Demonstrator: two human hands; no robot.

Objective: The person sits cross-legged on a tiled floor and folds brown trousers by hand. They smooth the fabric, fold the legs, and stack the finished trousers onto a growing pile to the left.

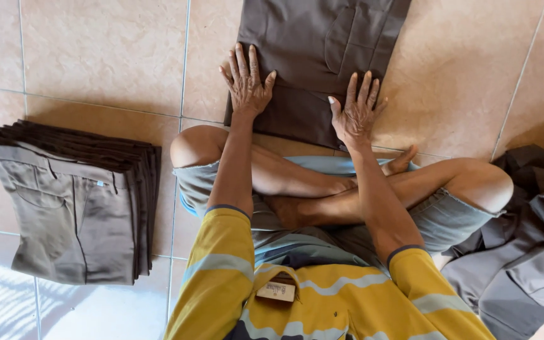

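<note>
At the top centre of the frame, the left hand [247, 82] and right hand [355, 113] press flat, fingers spread and grasping nothing, on brown trousers [313, 50] lying on the tiled floor [96, 56]; the cloth looks soft, light, limp, best taken at its edges.

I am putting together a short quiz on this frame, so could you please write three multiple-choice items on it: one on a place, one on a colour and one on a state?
1. Where is the folded stack of trousers?
A. On the person's left
B. On the person's lap
C. Beyond the hands

2. What colour is the garment under the hands?
A. White
B. Dark brown
C. Yellow

3. How do the left hand and right hand lie?
A. Clenched in fists
B. Raised off the cloth
C. Flat, fingers spread

Answers: 1 A, it lies on the tiled floor at that side; 2 B, the cloth is dark brown; 3 C, both palms press it.
</note>
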